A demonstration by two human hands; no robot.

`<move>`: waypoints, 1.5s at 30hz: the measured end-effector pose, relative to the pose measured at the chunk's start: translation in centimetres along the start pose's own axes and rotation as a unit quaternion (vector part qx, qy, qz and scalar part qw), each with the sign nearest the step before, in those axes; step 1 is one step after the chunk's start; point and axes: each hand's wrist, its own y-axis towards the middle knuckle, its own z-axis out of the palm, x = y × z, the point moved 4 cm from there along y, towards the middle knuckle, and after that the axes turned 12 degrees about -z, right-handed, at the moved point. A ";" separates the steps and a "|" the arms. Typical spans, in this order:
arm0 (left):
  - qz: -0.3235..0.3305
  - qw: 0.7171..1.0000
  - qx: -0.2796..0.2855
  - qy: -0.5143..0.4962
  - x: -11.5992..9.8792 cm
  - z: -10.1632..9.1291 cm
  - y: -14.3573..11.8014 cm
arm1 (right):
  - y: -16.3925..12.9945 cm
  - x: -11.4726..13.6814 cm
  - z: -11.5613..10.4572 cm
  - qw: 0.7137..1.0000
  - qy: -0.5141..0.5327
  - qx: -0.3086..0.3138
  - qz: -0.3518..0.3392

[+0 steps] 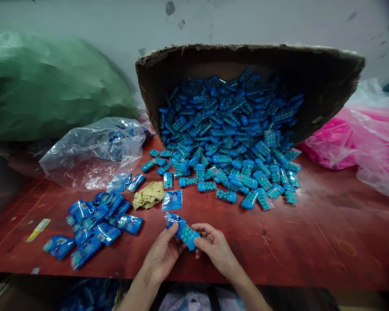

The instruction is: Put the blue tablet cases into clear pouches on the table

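Observation:
Near the table's front edge, both hands hold one small clear container of turquoise balls [186, 233]. A blue printed plastic sleeve [174, 219] covers its far left end. My left hand [162, 252] is closed, its thumb pressed on the sleeve and its fingers under the container. My right hand [215, 248] pinches the container's near right end between thumb and fingers. Just beyond the hands lies a flat blue printed sleeve [172, 201], beside a crumpled yellowish cloth or glove [148, 195]. A pile of containers in blue sleeves [99, 224] lies to the left.
A tipped cardboard box [330, 86] spills many unsleeved containers [227, 138] onto the red table [314, 242]. At left are a clear plastic bag [81, 151], a large green sack [52, 86] and a yellow-handled cutter or tag [38, 230]. Pink bagged material [340, 138] stands right.

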 end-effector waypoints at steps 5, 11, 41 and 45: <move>0.030 0.999 0.025 0.033 0.2 1.0 -0.6 | -0.4 2.1 -0.1 0.984 -0.132 0.001 -0.118; 0.075 0.992 -0.018 0.104 -0.5 1.3 -1.3 | 0.4 1.9 -1.0 0.997 -0.062 0.014 -0.046; -0.082 0.974 0.178 0.116 0.7 1.7 -1.4 | 0.2 0.8 -0.5 0.991 -0.005 0.100 -0.087; -0.063 0.982 0.155 0.092 1.9 1.7 -1.4 | 0.1 1.0 -0.7 0.990 -0.061 0.087 -0.088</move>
